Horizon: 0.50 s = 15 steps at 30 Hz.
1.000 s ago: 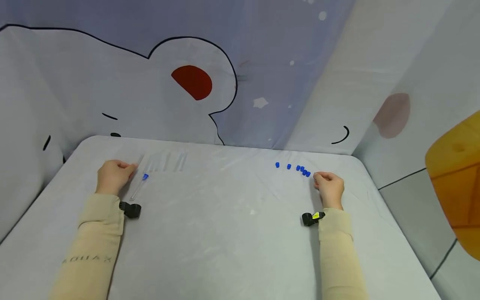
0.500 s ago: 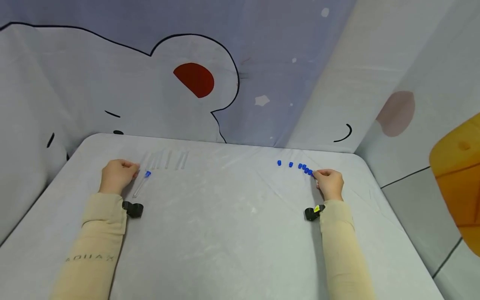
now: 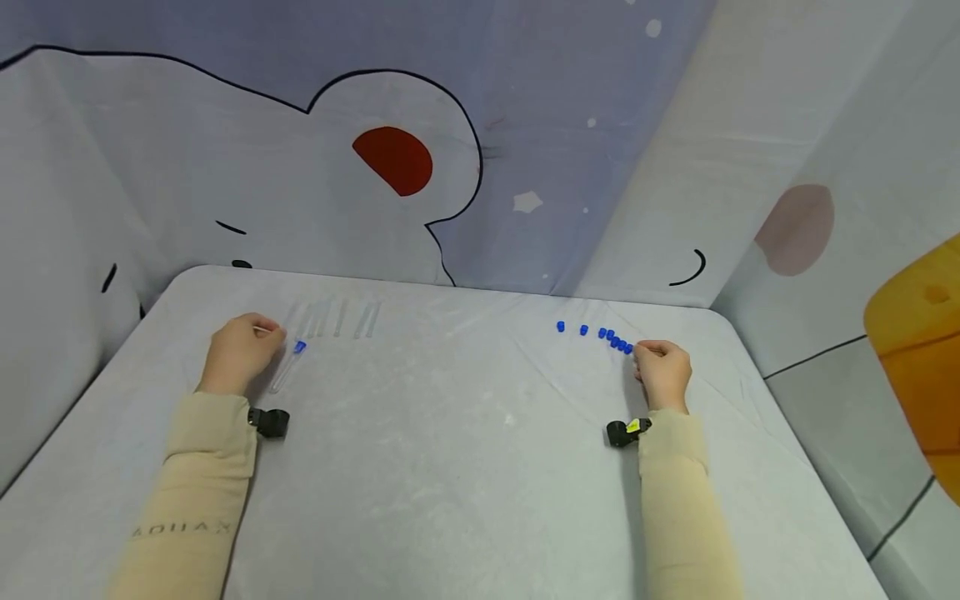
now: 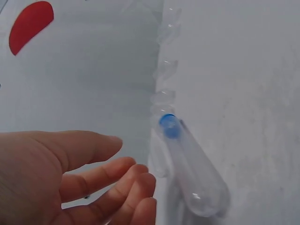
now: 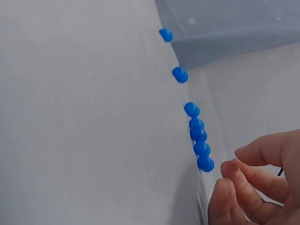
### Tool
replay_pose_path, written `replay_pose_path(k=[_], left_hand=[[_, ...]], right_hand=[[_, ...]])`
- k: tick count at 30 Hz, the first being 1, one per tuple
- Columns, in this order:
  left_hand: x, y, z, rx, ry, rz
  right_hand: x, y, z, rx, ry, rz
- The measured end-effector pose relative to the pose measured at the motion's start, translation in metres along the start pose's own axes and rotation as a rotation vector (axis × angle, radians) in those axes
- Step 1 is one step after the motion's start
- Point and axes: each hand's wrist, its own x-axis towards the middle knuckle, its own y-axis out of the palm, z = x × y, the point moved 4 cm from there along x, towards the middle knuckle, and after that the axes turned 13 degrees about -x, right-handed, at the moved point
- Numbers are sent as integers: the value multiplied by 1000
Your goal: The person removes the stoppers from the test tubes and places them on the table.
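My left hand [image 3: 242, 354] is near the left end of a row of clear test tubes [image 3: 341, 318]. Its thumb and loosely bent fingers are apart with nothing between them. Close beside those fingers a test tube with a blue cap [image 4: 170, 126] lies on the table, its clear rounded end [image 4: 204, 201] toward me. My right hand [image 3: 664, 372] is just right of a line of several small blue caps [image 3: 602, 332]. In the right wrist view its bent fingers and thumb hold nothing, a small gap from the nearest cap [image 5: 205, 163].
The white-covered table [image 3: 450, 467] has a patterned cloth backdrop [image 3: 555, 150] along its far edge. Two of the blue caps stand apart from the rest, one of them the far-left cap [image 3: 560, 326]. A small black camera [image 3: 272, 422] sits at the left wrist.
My right hand has let go of a blue cap at the right end of the line and drawn slightly off it. My left hand's thumb and fingers have parted near the tubes.
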Motion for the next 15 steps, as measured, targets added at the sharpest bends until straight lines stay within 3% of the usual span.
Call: replay_pose_path(k=[8,12,15], left_hand=[[-11,3,-15,37,44,90],[-14,8,-15,40,43,159],[-16,11,-13,35,38,174]], right_hand=[[-21,12,18,119,-67,8],[-35,19,35,181,-111,44],[-45,26,51,217,-150,72]])
